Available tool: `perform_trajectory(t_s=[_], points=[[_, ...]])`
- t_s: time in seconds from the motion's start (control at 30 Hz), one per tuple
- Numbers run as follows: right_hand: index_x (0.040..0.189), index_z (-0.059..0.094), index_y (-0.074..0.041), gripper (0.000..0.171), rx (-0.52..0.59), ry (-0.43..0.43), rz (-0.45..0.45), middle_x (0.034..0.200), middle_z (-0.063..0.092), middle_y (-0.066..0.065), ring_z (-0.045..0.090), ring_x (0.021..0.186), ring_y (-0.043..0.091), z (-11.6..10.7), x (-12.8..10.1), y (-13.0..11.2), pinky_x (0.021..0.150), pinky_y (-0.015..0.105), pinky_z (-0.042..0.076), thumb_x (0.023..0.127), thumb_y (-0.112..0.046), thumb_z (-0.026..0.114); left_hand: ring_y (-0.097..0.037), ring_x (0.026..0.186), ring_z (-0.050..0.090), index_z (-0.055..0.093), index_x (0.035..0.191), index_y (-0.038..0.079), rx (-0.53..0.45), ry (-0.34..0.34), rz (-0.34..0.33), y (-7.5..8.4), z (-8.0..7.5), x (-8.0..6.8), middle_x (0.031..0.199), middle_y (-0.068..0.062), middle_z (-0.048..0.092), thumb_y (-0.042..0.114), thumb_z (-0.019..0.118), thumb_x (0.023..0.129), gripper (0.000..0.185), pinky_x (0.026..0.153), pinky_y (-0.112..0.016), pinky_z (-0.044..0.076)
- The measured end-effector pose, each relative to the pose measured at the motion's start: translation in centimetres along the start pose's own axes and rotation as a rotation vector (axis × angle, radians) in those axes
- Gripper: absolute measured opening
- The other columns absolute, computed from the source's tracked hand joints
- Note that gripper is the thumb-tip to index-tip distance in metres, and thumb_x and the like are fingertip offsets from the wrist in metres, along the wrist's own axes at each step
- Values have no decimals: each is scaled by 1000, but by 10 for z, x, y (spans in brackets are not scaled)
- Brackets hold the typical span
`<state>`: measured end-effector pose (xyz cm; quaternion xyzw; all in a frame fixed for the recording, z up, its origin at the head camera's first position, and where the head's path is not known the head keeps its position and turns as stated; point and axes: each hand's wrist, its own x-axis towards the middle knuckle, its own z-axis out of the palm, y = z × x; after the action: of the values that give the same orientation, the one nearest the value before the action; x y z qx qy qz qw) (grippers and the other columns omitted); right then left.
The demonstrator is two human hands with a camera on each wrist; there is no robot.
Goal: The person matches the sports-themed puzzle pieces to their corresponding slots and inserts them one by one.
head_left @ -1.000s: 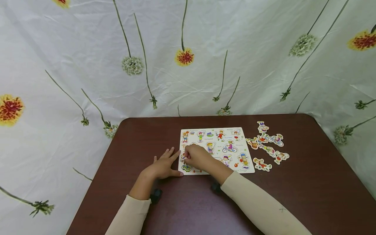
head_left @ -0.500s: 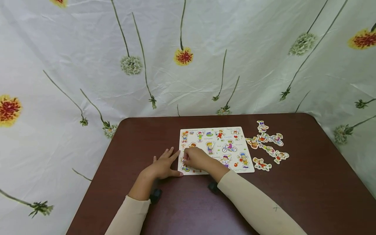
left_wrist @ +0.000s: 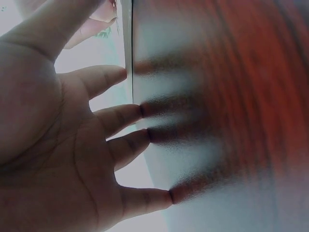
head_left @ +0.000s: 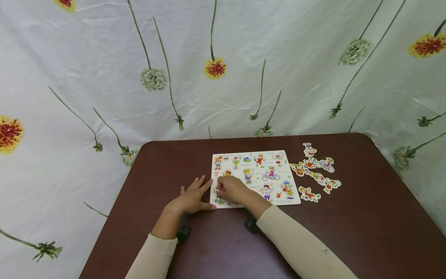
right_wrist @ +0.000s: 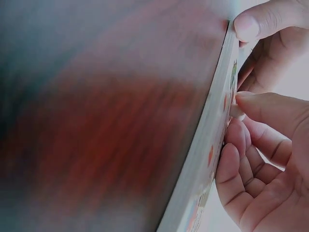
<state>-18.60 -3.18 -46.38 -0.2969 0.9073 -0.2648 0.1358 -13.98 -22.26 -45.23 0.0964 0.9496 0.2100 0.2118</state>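
Note:
A white puzzle board [head_left: 259, 181] with cartoon sports figures lies on the brown table [head_left: 348, 224]. My left hand [head_left: 193, 197] lies flat on the table against the board's left edge, fingers spread, thumb at the near corner. In the left wrist view the left hand [left_wrist: 96, 135] presses its fingertips on the table beside the board edge [left_wrist: 127, 48]. My right hand [head_left: 231, 189] rests curled on the board's near-left part. In the right wrist view the right hand [right_wrist: 251, 145] pinches a small puzzle piece [right_wrist: 236, 112] against the board [right_wrist: 207, 145]. The piece is mostly hidden.
Several loose cut-out puzzle pieces [head_left: 316, 172] lie on the table right of the board. A white floral cloth [head_left: 244, 77] hangs behind and around the table. The table's rounded far corners and side edges are in view.
My right hand has slid slightly toward the board's near-left corner. The left hand has stayed flat in place. The view has shifted a little.

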Motion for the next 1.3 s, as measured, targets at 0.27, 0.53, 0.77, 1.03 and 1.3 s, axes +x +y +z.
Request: perform_trajectory(t_s=[0.27,0.53,0.77,1.03,1.3], points=[[81,60,-13,18,23,11,38,71,56,-5,50,65,9,-4,-5,-2,59,22,40,92,-16,73,-41,158,5,27,162,25,-2,1,-5,3,0,-1,171,-17,7,49,77,86,94,113,-81,4],[85,64,-11,12,90,18,41,73,59,-4,50,65,8,-6,-10,0,60,21,41,92,-16,73,-41,158,5,27,162,26,15,0,-18,5,2,-2,171,-19,7,51,76,86,94,112,-82,4],[103,71,-8,14,261,98,56,88,67,0,57,75,9,-12,-18,5,69,24,47,94,-19,70,-42,158,5,28,162,24,12,2,-13,8,0,-2,170,-20,8,50,77,86,94,112,-82,4],[117,70,-9,24,494,263,82,102,71,1,65,93,14,-25,-31,19,82,31,54,97,-23,69,-40,158,6,27,162,26,26,7,-25,7,1,1,170,-20,8,51,77,85,95,113,-81,5],[122,68,-9,28,606,366,121,107,69,6,65,96,17,-38,-48,37,86,31,53,98,-24,69,-40,158,5,27,162,26,12,4,-36,7,1,1,171,-18,8,50,78,85,95,114,-80,4]])
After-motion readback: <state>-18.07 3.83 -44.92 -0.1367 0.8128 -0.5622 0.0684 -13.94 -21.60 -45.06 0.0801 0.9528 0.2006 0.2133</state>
